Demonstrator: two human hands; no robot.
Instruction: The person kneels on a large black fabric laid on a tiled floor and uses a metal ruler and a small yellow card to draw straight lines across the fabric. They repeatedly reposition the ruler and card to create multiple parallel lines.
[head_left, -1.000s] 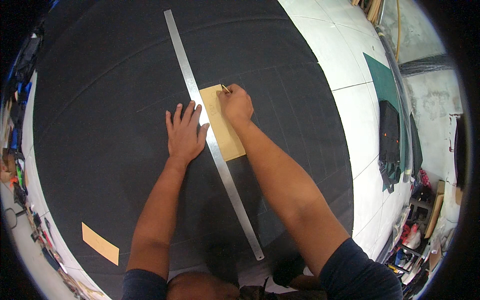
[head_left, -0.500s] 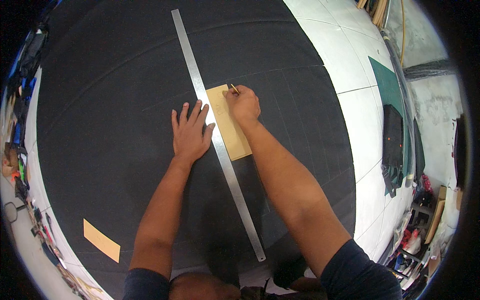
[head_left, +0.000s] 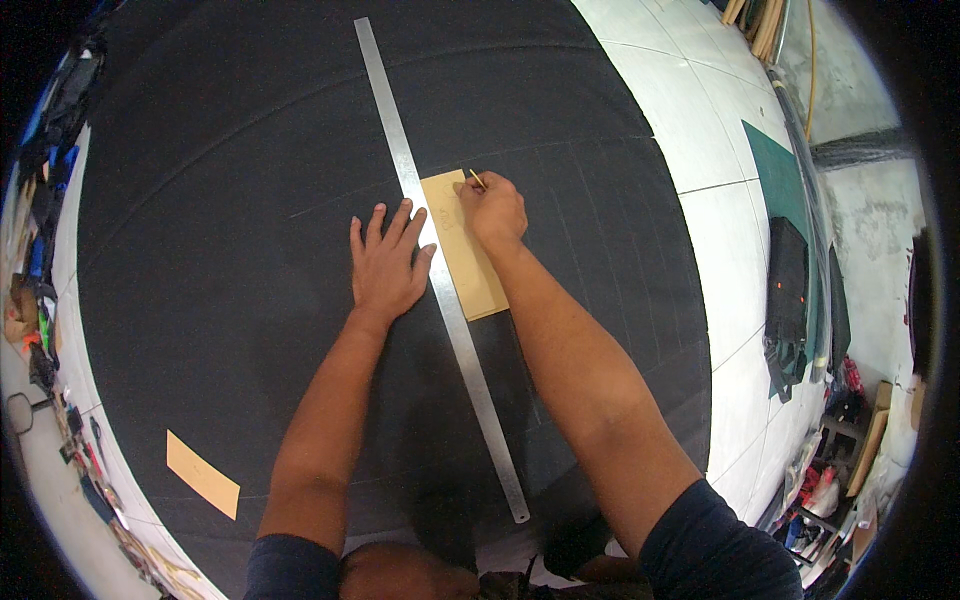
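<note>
A long steel ruler (head_left: 455, 330) lies aslant across a large black cloth (head_left: 230, 250). My left hand (head_left: 388, 265) rests flat with its fingers spread, the fingertips and thumb on the ruler's left edge. Along the ruler's right edge, about mid-length, is a tan paper rectangle (head_left: 465, 265) with faint handwriting on it. My right hand (head_left: 495, 212) leans on the upper right of this paper, its fingers closed on a thin yellow stick, like a pencil; the lower end is hidden behind the fingers.
Another tan paper piece (head_left: 203, 474) lies on the cloth at lower left. Faint pale lines run over the cloth right of my right hand. White floor tiles (head_left: 720, 240) border it, with a green mat (head_left: 768, 170), a black bag-like object (head_left: 787, 280) and clutter along the right side.
The whole view has shifted and turned slightly. Both hands, the ruler and the paper keep nearly the same places relative to each other.
</note>
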